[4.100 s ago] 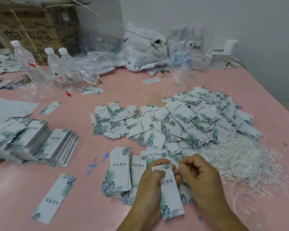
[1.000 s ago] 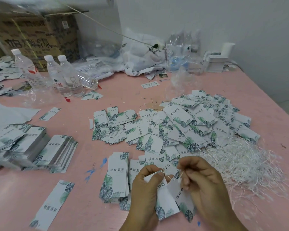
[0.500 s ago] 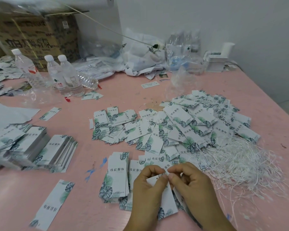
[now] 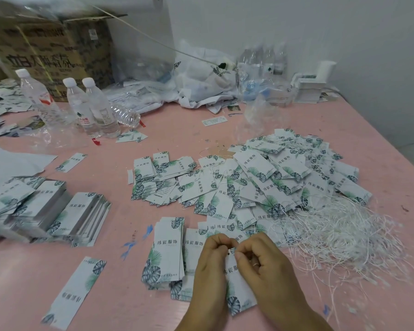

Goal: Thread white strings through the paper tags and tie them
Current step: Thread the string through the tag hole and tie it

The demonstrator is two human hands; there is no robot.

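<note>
Here both hands (image 4: 239, 266) pinch a glossy rectangular tag (image 4: 234, 290) (leaf-printed).

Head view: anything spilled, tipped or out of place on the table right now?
One clear water bottle lies on its side behind the upright bottles. The white strings sprawl in a loose tangle. Single tags lie scattered off their stacks.

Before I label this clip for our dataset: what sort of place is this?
Probably a small packing or garment-tag workroom: a pink table heaped with printed paper tags, a tangle of white strings, and a cardboard carton at the back.
</note>
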